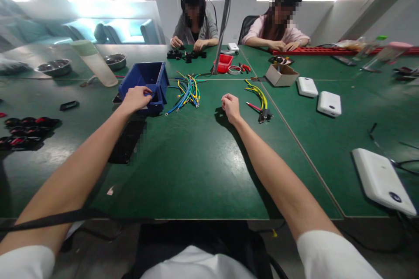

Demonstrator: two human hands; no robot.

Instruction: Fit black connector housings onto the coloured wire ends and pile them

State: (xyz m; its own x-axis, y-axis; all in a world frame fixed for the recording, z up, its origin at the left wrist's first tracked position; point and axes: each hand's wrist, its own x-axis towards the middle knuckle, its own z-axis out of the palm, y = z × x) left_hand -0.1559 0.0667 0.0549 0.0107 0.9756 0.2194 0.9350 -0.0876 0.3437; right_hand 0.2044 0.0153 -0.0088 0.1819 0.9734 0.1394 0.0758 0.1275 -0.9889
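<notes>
Head view looks down at a green worktable (203,170) with both bare forearms stretched forward. Left hand (136,98) rests on the near rim of a blue plastic bin (145,79), fingers curled over its edge and gripping it; the bin sits on the table left of centre. Right hand (231,107) is closed into a loose fist, knuckles down on the table surface, and I cannot tell whether anything is inside it. Between the two hands, just beside the bin, lies a loose bundle of blue, yellow and green wires (186,92). To the right of the right hand lie more yellow wires (257,92) and a small black connector (265,116), near but not touching it. Farther right sit white boxes (329,103) and an open cardboard box (281,74). Two other people sit across the table, their hands on small black parts (186,55).
</notes>
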